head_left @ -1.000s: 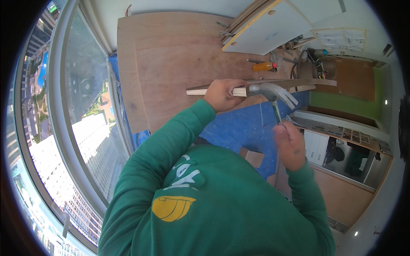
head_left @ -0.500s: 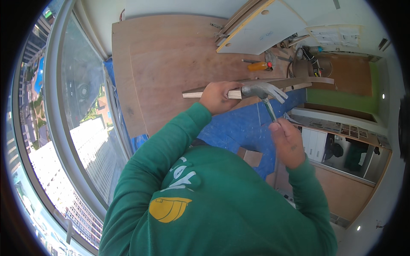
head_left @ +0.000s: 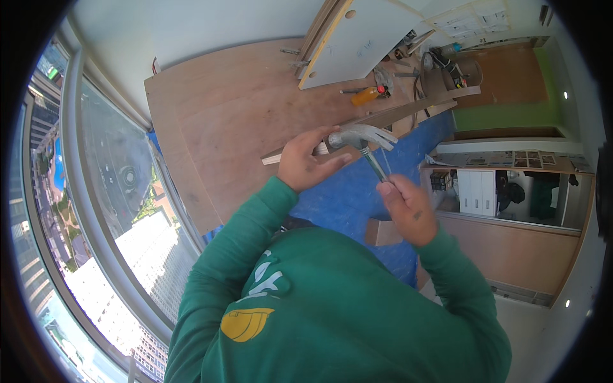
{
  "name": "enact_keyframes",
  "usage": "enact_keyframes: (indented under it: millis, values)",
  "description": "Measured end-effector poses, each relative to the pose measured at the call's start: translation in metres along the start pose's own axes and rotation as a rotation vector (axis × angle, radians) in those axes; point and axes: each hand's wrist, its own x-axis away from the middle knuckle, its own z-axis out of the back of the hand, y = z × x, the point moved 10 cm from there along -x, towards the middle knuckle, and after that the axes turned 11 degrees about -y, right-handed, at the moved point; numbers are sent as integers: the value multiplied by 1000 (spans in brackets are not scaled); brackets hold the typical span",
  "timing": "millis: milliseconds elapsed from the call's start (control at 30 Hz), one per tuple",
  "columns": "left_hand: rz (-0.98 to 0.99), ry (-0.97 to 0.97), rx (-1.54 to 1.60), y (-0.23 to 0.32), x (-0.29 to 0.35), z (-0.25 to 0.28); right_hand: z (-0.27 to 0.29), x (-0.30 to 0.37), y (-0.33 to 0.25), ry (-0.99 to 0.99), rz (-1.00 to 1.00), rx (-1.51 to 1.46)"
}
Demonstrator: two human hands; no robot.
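Note:
My right hand (head_left: 410,210) is closed round the lower handle of a claw hammer (head_left: 375,165), with its grey metal head up and the claw pointing right. The hammer's face end is beside the fingertips of my left hand (head_left: 308,159); whether it touches them cannot be made out. That left hand lies over a long, narrow wooden strip (head_left: 408,113), fingers across its top and thumb stretched along the near side. Light layered edges show at the strip's left end. Any nail or small piece under the fingers is hidden.
Under the strip is a broad plywood worktop (head_left: 217,121). An orange bottle (head_left: 365,96), tools and a leaning white panel (head_left: 357,48) are toward the back. Blue sheeting (head_left: 332,198) covers the floor, with a brown box (head_left: 383,233) on it. Large windows (head_left: 121,153) stand at left.
My left thumb has spread out from the strip, and its fingers now sit closer to the hammer head. Hammer and both hands appear further left as the view has shifted.

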Motion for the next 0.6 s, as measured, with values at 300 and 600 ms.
enact_keyframes:
  millis: [300, 600]
  values:
    - [49, 4, 127, 2, 1, 3, 33, 9, -3, 145, 39, -39]
    - [137, 57, 166, 6, -1, -1, 37, 0, 22, 148, 3, 2]
